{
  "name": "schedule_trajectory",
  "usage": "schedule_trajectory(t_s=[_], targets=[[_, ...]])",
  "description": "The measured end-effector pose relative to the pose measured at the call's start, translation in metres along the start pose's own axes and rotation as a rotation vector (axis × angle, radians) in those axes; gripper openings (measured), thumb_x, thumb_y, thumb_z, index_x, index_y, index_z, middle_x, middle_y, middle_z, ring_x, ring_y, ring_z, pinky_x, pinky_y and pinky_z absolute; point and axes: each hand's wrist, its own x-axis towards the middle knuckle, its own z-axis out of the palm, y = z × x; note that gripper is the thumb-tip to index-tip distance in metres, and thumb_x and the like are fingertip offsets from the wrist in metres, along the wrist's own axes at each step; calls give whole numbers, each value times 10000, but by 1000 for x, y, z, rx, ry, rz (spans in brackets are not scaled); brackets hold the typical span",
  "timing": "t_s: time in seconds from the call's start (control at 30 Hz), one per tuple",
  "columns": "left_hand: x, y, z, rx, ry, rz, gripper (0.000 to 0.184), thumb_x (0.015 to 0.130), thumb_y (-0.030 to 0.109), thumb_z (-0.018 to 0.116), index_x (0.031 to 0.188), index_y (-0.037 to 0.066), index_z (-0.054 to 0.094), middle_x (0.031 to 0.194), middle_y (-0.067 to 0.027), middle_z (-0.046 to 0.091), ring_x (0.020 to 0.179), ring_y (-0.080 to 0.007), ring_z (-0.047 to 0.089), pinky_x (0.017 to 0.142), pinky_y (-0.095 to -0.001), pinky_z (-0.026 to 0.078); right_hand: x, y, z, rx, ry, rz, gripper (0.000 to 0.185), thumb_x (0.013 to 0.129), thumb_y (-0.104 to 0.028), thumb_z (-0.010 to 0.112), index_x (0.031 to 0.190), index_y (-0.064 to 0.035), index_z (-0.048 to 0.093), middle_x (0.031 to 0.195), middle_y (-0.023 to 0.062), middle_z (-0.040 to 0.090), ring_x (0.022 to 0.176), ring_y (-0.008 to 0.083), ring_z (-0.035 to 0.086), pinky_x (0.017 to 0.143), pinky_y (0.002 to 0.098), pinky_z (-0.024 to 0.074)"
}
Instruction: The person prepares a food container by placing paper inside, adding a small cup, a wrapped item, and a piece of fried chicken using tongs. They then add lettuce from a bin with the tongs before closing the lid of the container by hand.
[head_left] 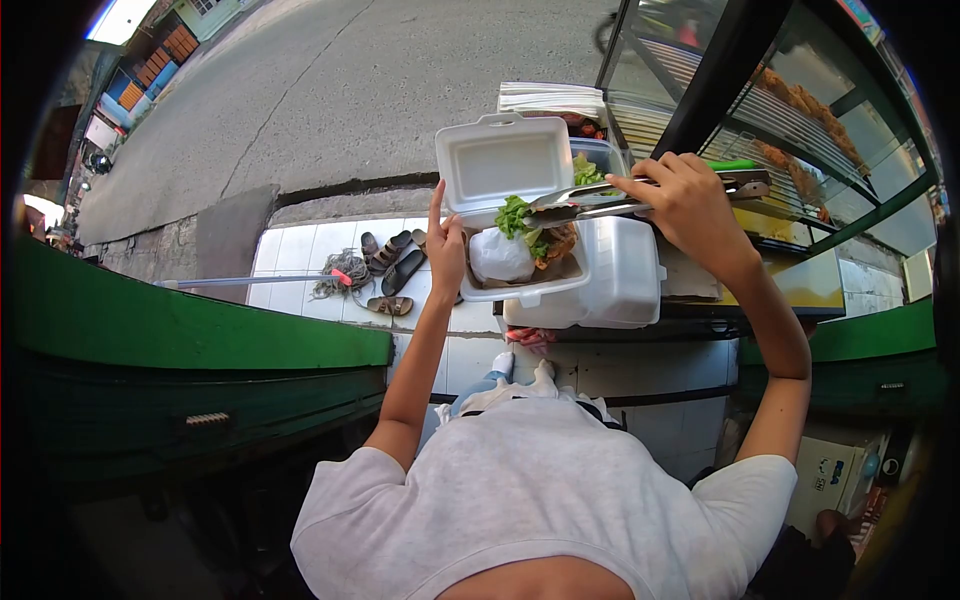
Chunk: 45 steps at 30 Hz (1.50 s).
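My left hand (446,250) grips the left side of an open white foam takeaway box (503,168), index finger stretched up along the lid. In the box lie a white wrapped bundle (502,256) and a browned piece of food (556,246) that looks like fried chicken. My right hand (685,205) is closed around metal tongs (600,208) that slant down to the left over the box. Their tips are at green lettuce (513,216), above the bundle and the brown piece. Whether the tips pinch the lettuce is hard to make out.
Closed foam boxes (622,270) stand just right of the open one. Behind are a plastic tub (600,158) with lettuce and a stack of white paper (550,98). A glass display case (790,120) with fried food rises at right. Sandals (400,272) and a mop (342,278) lie on the tiles.
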Motion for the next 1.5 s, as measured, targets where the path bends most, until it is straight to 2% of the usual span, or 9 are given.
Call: schedule_trajectory(t_s=[0.3,0.4,0.53,0.63,0.7,0.83,1.03,1.27,1.5], targets=[[0,3,4,42,-7,-8,595,894,-37,400,1441,189,338,632,79,360,529,-8,253,470,-174,237,35,-5,6,-80,-52,-113,285,735,-59,631,982,-181,704,859,-13,622,840,142,583,780,274,429],[-2,5,5,60,-2,-9,589,896,-36,397,1439,185,341,631,78,355,531,-9,257,472,-176,241,49,-11,18,-110,-194,-153,299,747,-42,593,1006,-158,686,959,25,633,950,174,584,855,306,419],[-3,3,4,40,14,-21,594,895,-39,394,1443,183,333,629,77,356,530,-10,262,469,-181,241,53,-5,20,-87,-262,-146,319,746,-42,597,1025,-168,682,959,26,630,942,182,581,863,308,414],[-3,3,4,-8,19,-24,614,890,-46,390,1453,187,310,626,77,356,528,-11,261,466,-182,235,45,7,10,-1,-289,-91,337,738,-56,632,1051,-173,676,957,21,627,933,184,576,865,307,410],[-4,3,5,-41,22,-14,626,887,-51,387,1458,189,297,625,77,356,527,-11,260,464,-183,232,39,13,3,65,-129,-35,346,703,-60,688,1032,-167,689,910,16,623,911,162,581,849,305,421],[-4,2,3,-56,36,-29,649,883,-56,387,1470,188,262,634,82,365,527,-4,258,463,-175,226,30,20,-18,143,-187,140,431,712,-97,714,1136,-146,649,958,46,623,935,195,575,859,329,418],[-14,-4,-1,-110,82,2,633,896,-40,393,1473,178,249,693,72,429,540,6,273,464,-157,225,11,19,-27,-21,-332,448,614,696,-274,749,1230,-40,555,927,91,586,939,253,563,821,363,433],[-16,-2,-6,-80,137,8,623,896,-35,399,1470,153,249,950,-6,606,559,13,308,484,-148,250,9,10,53,-46,-557,491,455,753,-319,715,1054,6,611,947,139,618,849,280,630,689,375,498],[-12,-3,-7,-104,125,-2,632,892,-33,404,1473,152,238,1000,-33,619,569,10,322,498,-152,266,30,9,133,165,-561,638,371,792,-352,676,960,-21,667,1002,170,635,894,303,653,707,399,514]])
